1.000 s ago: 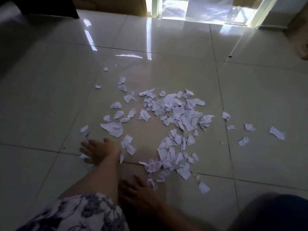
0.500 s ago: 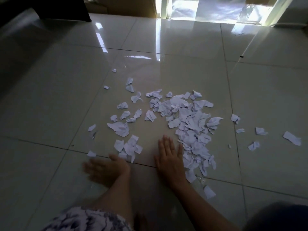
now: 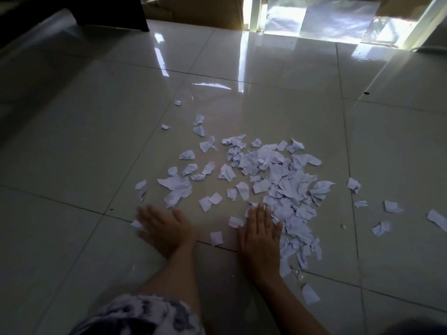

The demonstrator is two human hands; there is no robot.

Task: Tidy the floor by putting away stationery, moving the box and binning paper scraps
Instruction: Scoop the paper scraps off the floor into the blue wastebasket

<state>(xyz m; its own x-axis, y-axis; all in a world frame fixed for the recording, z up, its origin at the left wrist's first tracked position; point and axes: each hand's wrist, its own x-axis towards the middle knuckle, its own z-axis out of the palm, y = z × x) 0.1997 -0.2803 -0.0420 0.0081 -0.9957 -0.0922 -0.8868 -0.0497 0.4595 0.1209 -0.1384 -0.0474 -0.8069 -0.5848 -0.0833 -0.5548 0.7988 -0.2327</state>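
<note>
Head view: shows right hand (image 3: 261,234) flat on glossy tiled floor (image 3: 72,141), fingers straight and together, touching near edge of heaped paper scraps (image 3: 278,177). Left hand (image 3: 164,228) flat too, fingers slightly spread, blurred, beside looser pieces.

A glossy, pale tiled floor (image 3: 72,141) mirrored daylight from a bright doorway (image 3: 314,18) at its far edge, with dark furniture (image 3: 72,10) at far left, a brown panel (image 3: 205,10) between them, and a small dark speck (image 3: 366,93) on the tiles at right.
</note>
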